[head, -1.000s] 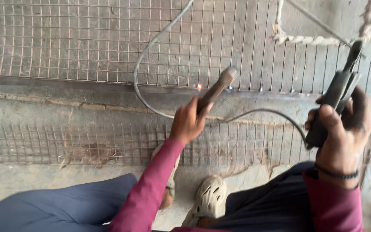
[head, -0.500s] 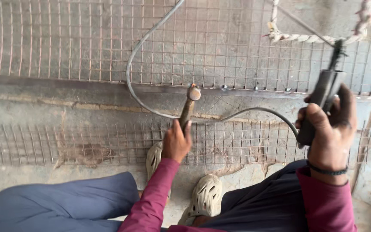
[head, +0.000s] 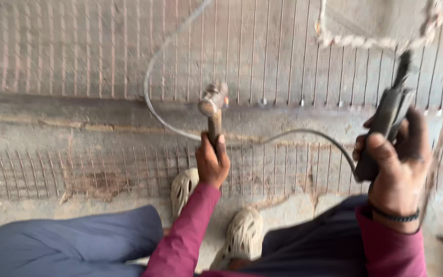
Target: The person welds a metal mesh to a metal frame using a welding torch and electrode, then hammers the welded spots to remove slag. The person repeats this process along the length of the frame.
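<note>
My left hand (head: 212, 163) grips the wooden handle of a small hammer (head: 212, 105), held upright with its metal head raised in front of the wire mesh panel (head: 103, 56). My right hand (head: 398, 164) holds a dark welding electrode holder (head: 383, 128) at the right, its tip pointing up toward the mesh. A grey cable (head: 165, 118) loops from the holder across the mesh behind the hammer. Both sleeves are maroon.
A metal bar (head: 78, 102) runs across the mesh, with a second strip of mesh (head: 52, 174) below it. My two pale perforated shoes (head: 242, 233) rest on the concrete floor. A frayed rope (head: 365, 41) hangs at the top right.
The hammer has swung back from the mesh, from tilted right against the bar to upright. My left hand dropped lower. The right hand with the holder stayed nearly still.
</note>
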